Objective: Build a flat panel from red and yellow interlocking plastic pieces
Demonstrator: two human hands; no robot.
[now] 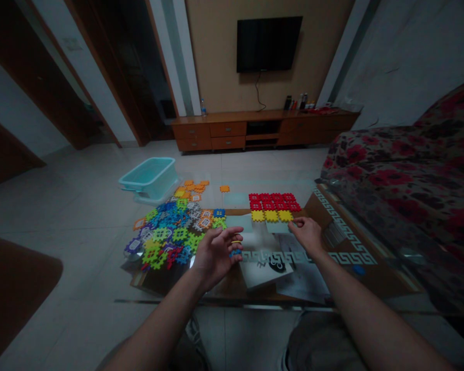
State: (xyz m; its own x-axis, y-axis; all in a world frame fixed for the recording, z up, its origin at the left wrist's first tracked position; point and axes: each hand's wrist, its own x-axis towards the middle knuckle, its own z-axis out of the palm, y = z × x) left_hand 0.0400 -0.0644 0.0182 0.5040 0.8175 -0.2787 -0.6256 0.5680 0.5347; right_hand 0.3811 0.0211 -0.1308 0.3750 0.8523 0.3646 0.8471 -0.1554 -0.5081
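My right hand [308, 235] pinches the near right corner of a yellow interlocking tile [285, 216], the rightmost of three in a row. These yellow tiles lie against two rows of red window tiles [271, 201] on the glass table. My left hand [216, 255] is raised to the left of them, palm turned inward and fingers loosely curled. A thin yellow edge [236, 241] shows between its fingers and looks like a tile seen side-on. Beside that hand spreads a mixed heap of coloured tiles [170, 232]; the hand hides part of its right side.
A turquoise basin [149, 178] stands beyond the heap, with loose orange tiles [195, 186] nearby. Under the glass are a white box [255, 275] and papers [299, 278]. A flowered sofa [402, 149] stands to the right, a low cabinet [228, 134] by the far wall.
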